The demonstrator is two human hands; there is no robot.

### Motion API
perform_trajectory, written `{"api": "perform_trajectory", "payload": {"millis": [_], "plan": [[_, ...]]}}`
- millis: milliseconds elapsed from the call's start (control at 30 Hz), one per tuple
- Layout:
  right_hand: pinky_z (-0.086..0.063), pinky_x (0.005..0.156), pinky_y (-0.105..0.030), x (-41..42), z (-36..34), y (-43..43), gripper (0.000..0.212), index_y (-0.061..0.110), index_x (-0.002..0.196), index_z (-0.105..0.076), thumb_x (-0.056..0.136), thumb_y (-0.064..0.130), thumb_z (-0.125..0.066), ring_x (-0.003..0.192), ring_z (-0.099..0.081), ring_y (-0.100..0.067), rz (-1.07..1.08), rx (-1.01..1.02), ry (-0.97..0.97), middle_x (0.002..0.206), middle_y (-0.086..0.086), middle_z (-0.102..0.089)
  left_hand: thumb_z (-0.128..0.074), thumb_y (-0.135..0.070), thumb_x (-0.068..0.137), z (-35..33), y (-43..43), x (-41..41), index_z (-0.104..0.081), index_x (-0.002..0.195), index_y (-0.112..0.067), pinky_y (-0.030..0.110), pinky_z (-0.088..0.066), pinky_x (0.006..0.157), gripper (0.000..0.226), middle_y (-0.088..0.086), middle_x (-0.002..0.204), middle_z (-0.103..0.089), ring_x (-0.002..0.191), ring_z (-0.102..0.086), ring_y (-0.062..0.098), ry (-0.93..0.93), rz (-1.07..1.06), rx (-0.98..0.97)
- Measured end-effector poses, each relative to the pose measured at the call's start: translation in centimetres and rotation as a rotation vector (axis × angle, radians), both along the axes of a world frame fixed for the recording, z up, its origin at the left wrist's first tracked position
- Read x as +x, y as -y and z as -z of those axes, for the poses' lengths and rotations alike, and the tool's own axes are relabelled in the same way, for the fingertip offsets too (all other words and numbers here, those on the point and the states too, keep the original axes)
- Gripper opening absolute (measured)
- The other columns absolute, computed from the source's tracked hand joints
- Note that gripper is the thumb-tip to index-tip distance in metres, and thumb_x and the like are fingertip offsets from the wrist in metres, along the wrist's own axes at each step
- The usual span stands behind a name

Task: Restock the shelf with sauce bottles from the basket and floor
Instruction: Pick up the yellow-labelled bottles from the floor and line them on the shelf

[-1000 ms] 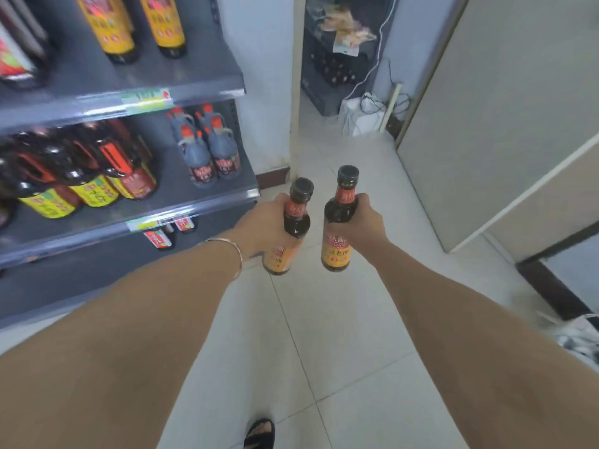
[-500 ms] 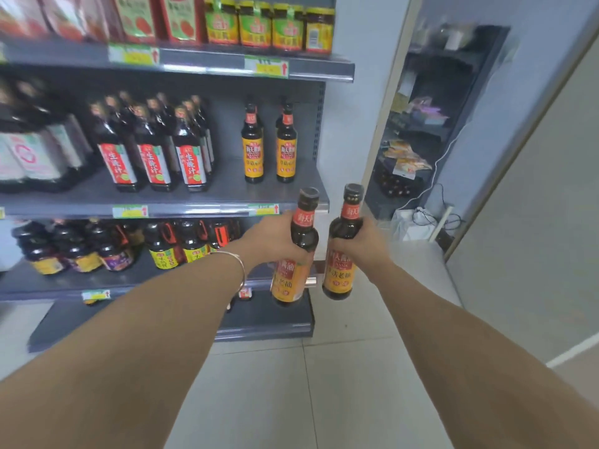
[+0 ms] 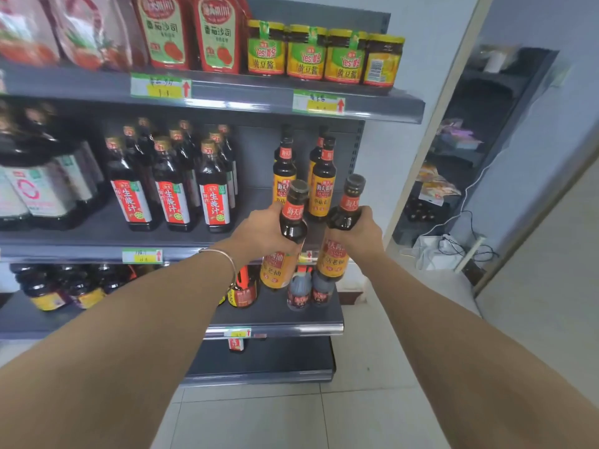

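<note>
**2 soy sauce bottles [image 3: 292, 222] held up at the middle shelf [image 3: 97, 249]**

Both arms reach forward toward the right end of the grey middle shelf. The left hand [image 3: 259, 233], with a thin bracelet [image 3: 223, 257] at its wrist, grips the left bottle [image 3: 275, 270] around its shoulder. The right hand [image 3: 359, 236] grips the right bottle [image 3: 343, 215] the same way. The 2 bottles are upright, side by side and slightly apart, and their yellow labels hang in front of the shelf's front edge.

Just behind them, matching yellow-label bottles [image 3: 324, 183] stand at the shelf's right end. Red-label bottles [image 3: 214, 196] stand in rows nearer its middle. On the top shelf [image 3: 372, 106] are red ketchup pouches [image 3: 217, 30] and 4 jars [image 3: 308, 53] of yellow bean paste. 2 small dark jugs [image 3: 308, 291] sit at the right end of the lower shelf [image 3: 291, 319].
</note>
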State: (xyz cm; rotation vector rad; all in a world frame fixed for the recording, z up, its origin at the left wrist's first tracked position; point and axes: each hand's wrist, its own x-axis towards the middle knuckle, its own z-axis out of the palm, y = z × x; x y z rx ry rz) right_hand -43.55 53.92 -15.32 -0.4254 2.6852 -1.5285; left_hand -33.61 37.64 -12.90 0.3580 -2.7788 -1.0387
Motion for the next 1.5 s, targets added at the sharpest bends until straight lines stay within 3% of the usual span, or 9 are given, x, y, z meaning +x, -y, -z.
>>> {"api": "perform_trajectory", "payload": {"millis": [100,233,400,633,733,1000,1200,1367,1500], "plan": [[-0.052,0.089,-0.047,-2.6,0.5,1.5,0.062,0.014,0.117,-0.043,0.067,0.025,-0.077,0.103,-0.060,-0.028,0.008,-0.026,-0.016,0.113,-0.008,-0.062,-0.080,-0.026,0.060,0.1,1.4,-2.4,-0.047,0.112,-0.021,0.031,-0.047,0.082,0.061,-0.006,0.095,-0.061,0.093,-0.060,0.019,-0.019,-0.012,0.057],[-0.051,0.091,-0.046,-6.6,1.0,3.5,0.065,0.013,0.120,-0.041,0.068,0.024,-0.078,0.107,-0.060,-0.028,-0.015,-0.045,-0.017,0.117,-0.007,-0.062,-0.080,-0.026,0.061,-0.1,2.7,-5.8,-0.046,0.113,-0.023,0.032,-0.047,0.083,0.062,-0.006,0.093,-0.058,0.088,-0.056,0.017,0.014,-0.018,0.046],[-0.050,0.093,-0.049,-11.1,1.6,5.5,0.067,0.016,0.121,-0.041,0.067,0.025,-0.080,0.109,-0.059,-0.029,-0.071,-0.022,0.017,0.119,-0.006,-0.062,-0.079,-0.025,0.061,-0.7,3.9,-9.5,-0.044,0.094,-0.030,0.027,-0.044,0.076,0.049,-0.012,0.083,-0.056,0.084,-0.056,0.014,0.036,-0.033,0.037],[-0.052,0.090,-0.048,-15.9,2.7,7.1,0.064,0.017,0.118,-0.044,0.066,0.024,-0.080,0.105,-0.061,-0.028,-0.137,0.009,0.060,0.115,-0.005,-0.063,-0.078,-0.027,0.061,0.0,5.0,-13.6,-0.050,0.106,-0.023,0.033,-0.050,0.086,0.053,0.000,0.101,-0.065,0.094,-0.062,0.021,0.069,-0.076,0.016],[-0.053,0.089,-0.048,-17.3,2.9,7.3,0.060,0.018,0.115,-0.045,0.066,0.023,-0.078,0.104,-0.061,-0.028,-0.178,0.004,0.118,0.111,-0.004,-0.063,-0.078,-0.028,0.061,0.3,5.2,-14.7,-0.050,0.101,-0.025,0.031,-0.050,0.083,0.050,-0.002,0.097,-0.065,0.092,-0.062,0.020,0.078,-0.096,0.024],[-0.050,0.093,-0.047,-17.4,4.5,7.6,0.079,0.021,0.127,-0.035,0.064,0.015,-0.082,0.109,-0.059,-0.023,-0.204,-0.218,0.173,0.116,0.000,-0.060,-0.076,-0.029,0.063,0.4,5.7,-16.0,-0.054,0.101,-0.026,0.026,-0.046,0.076,0.044,-0.005,0.093,-0.065,0.089,-0.061,0.017,0.093,-0.096,0.044],[-0.051,0.090,-0.046,-17.4,5.9,8.1,0.069,0.029,0.112,-0.035,0.063,0.019,-0.082,0.108,-0.059,-0.025,-0.135,-0.116,0.182,0.113,0.003,-0.059,-0.078,-0.031,0.064,0.8,6.4,-16.2,-0.051,0.095,-0.029,0.023,-0.043,0.071,0.041,-0.012,0.083,-0.059,0.080,-0.056,0.012,0.073,-0.158,0.100],[-0.050,0.093,-0.048,-17.6,5.9,8.1,0.072,0.022,0.121,-0.036,0.065,0.016,-0.081,0.110,-0.058,-0.027,-0.124,-0.120,0.191,0.118,-0.002,-0.059,-0.079,-0.024,0.065,1.0,7.0,-16.7,-0.051,0.080,-0.030,0.028,-0.047,0.073,0.033,-0.004,0.087,-0.058,0.081,-0.055,0.016,0.033,-0.252,0.178],[-0.051,0.092,-0.047,-17.8,6.5,8.4,0.073,0.023,0.122,-0.036,0.065,0.017,-0.081,0.110,-0.057,-0.025,-0.102,-0.120,0.169,0.115,0.003,-0.058,-0.078,-0.025,0.065,1.7,6.9,-17.6,-0.048,0.095,-0.023,0.031,-0.049,0.078,0.042,-0.001,0.092,-0.056,0.086,-0.055,0.020,0.045,-0.290,0.127]]}}
